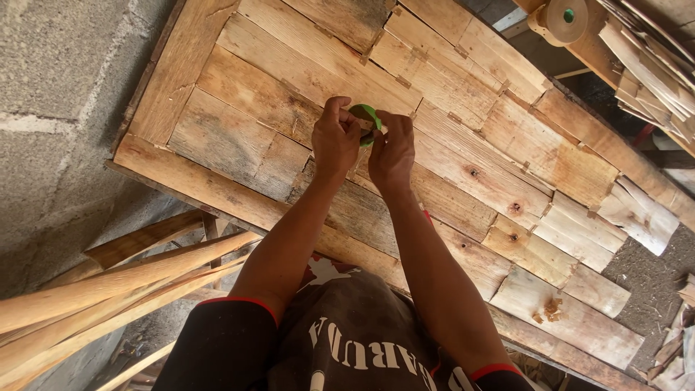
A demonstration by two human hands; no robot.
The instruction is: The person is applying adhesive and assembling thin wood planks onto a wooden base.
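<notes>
A small bright green round object [365,118] is seen against a pale tan panel of rough wooden boards [507,145], marked with dark knots and grey weathered streaks. A black short-sleeved shirt [347,340] is trimmed in red at the cuffs and printed in white. Grey is shown by the concrete block wall [58,87]; light yellow-brown by the wooden strips [94,289].

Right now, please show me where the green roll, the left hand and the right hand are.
green roll [366,116], head view, its top curved edge.
left hand [334,139], head view, back of hand.
right hand [393,153], head view, back of hand.
</notes>
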